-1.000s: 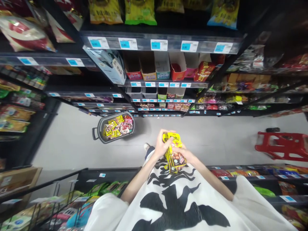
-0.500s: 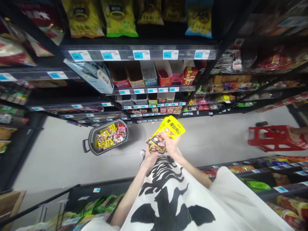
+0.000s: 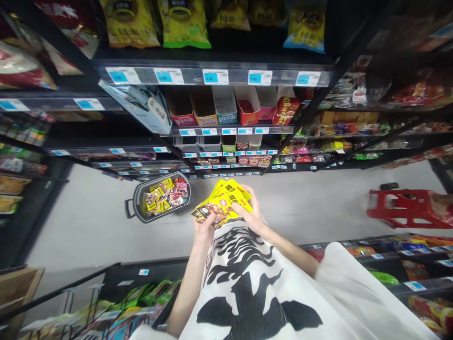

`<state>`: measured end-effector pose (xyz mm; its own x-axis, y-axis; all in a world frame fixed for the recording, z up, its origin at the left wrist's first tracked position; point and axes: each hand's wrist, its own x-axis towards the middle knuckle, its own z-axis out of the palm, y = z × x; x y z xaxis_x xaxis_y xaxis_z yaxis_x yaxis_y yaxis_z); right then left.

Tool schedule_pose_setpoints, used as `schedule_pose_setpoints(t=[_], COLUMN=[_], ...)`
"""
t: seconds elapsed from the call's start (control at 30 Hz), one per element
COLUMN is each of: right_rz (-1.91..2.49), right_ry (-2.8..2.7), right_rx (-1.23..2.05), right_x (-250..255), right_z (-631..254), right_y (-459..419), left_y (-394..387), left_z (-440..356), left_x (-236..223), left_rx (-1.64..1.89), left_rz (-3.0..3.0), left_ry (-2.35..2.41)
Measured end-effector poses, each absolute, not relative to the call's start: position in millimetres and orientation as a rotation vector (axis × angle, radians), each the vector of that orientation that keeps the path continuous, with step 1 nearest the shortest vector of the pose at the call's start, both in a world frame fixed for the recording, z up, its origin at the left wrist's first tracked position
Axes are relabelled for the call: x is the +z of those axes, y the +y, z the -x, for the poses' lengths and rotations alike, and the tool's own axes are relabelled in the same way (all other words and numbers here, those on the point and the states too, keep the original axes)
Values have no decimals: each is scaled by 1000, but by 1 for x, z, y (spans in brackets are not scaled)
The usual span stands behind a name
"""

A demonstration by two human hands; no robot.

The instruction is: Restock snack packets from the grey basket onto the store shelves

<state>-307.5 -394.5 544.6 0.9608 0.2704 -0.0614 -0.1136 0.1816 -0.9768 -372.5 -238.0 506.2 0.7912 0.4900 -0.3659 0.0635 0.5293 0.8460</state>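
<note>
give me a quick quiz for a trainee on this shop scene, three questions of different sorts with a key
1. True or false: the left hand and the right hand both touch the fanned yellow-and-black snack packets.
2. Where is the oval dark grey plastic basket?
a) on the top shelf
b) on the smooth grey floor
c) in the right hand
3. Fill in the blank: in the picture, the basket's dark looped handle sticks out at its ____ end.

Key: 1 true; 2 b; 3 left
</note>
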Motion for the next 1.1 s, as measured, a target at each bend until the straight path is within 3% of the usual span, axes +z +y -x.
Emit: schedule_pose_setpoints(t=[0.3, 0.47, 0.67, 1.1], right_rz=[1711, 1849, 2036, 1549], right_ry=[-304, -222, -373, -361], right_rx=[825, 908, 831, 820], right_x=[537, 542, 534, 511], right_z=[318, 321, 315, 316], right_y=[-465, -464, -452, -443], left_y=[-202, -216, -233, -245], left_z=[409, 410, 412, 431], left_x=[502, 509, 507, 491], left_rx=[-262, -352, -205, 286], left_rz=[-1322, -1250, -1133, -1324], left_ry=[492, 455, 540, 514])
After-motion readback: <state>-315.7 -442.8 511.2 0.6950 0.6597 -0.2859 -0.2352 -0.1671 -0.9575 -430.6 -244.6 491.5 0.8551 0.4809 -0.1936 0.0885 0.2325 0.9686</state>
